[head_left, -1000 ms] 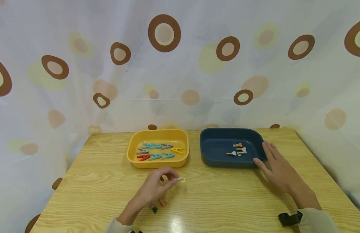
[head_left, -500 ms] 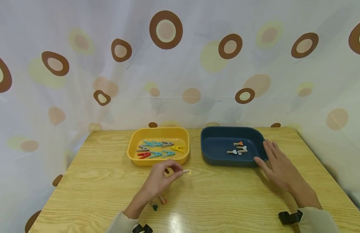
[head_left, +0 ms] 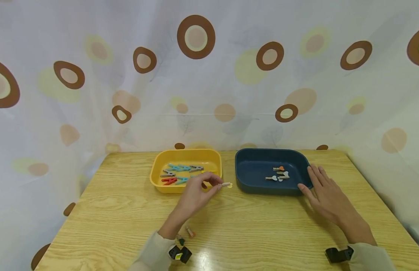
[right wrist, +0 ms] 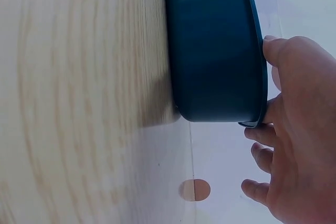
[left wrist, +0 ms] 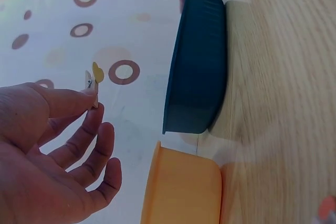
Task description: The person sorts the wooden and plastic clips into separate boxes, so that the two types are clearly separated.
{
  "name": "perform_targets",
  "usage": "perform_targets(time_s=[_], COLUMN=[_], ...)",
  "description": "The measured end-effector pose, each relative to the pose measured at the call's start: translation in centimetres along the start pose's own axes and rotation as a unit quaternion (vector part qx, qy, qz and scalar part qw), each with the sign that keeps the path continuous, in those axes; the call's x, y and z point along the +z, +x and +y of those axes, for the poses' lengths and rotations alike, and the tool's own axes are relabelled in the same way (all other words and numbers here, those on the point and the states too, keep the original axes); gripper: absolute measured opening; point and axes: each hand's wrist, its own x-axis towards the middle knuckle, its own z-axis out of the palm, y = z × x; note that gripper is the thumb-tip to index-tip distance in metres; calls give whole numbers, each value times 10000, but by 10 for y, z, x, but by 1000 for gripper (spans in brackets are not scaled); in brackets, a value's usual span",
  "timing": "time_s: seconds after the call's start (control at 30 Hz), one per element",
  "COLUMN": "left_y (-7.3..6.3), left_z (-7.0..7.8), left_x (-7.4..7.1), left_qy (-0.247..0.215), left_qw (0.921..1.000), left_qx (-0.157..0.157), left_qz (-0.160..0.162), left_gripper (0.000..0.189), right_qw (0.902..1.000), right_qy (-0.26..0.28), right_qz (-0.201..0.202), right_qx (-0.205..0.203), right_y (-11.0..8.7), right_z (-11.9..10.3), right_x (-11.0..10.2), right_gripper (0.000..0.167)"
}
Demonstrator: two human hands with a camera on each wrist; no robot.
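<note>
My left hand (head_left: 197,192) pinches a small wooden clothespin (head_left: 226,184) with a yellow heart between thumb and fingertips. It is held above the table, between the two trays and in front of them. In the left wrist view the yellow heart (left wrist: 98,73) points up and the other fingers curl loosely below. My right hand (head_left: 326,199) rests on the right front corner of the dark blue tray (head_left: 263,189), fingers extended along the rim and thumb on the front edge. Inside that tray lie several small clothespins (head_left: 282,174) with white and orange hearts.
A yellow tray (head_left: 158,186) on the left holds several plastic clothespins (head_left: 169,181) in red, blue, grey and yellow, partly hidden by the left hand. Two wooden clothespins, one orange-hearted (head_left: 190,232) and one green-hearted (head_left: 180,239), lie on the table (head_left: 256,233) near the left forearm.
My left hand has moved forward and to the right with the yellow-hearted clothespin, now overlapping the yellow tray's front right corner. The right hand stays on the blue tray.
</note>
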Motion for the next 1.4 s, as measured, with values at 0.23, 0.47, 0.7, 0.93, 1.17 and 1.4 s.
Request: perform_targets(time_s=[0.23, 0.47, 0.7, 0.93, 1.17, 1.4], left_y=[20, 40, 58, 76, 88, 99], left_z=[2, 5, 6, 5, 0, -2], left_x=[11, 22, 36, 49, 62, 74], left_qy=[-60, -112, -326, -493, -552, -406], left_qw=[9999, 9999, 9994, 9986, 9981, 9989], left_qx=[110, -21, -103, -134, -241, -224], left_qz=[90, 35, -91, -121, -84, -55], left_gripper=[5, 4, 4, 4, 4, 4], right_qw=[10000, 10000, 9999, 9999, 9999, 9998], right_qy=[3, 34, 92, 128, 167, 165], right_qz=[22, 62, 114, 97, 18, 43], right_qx=[9, 15, -31, 4, 40, 55], right_y=[0, 0, -1, -2, 0, 0], right_z=[1, 1, 2, 1, -1, 0], right_x=[0, 0, 0, 0, -1, 0], right_gripper=[77, 77, 76, 76, 77, 77])
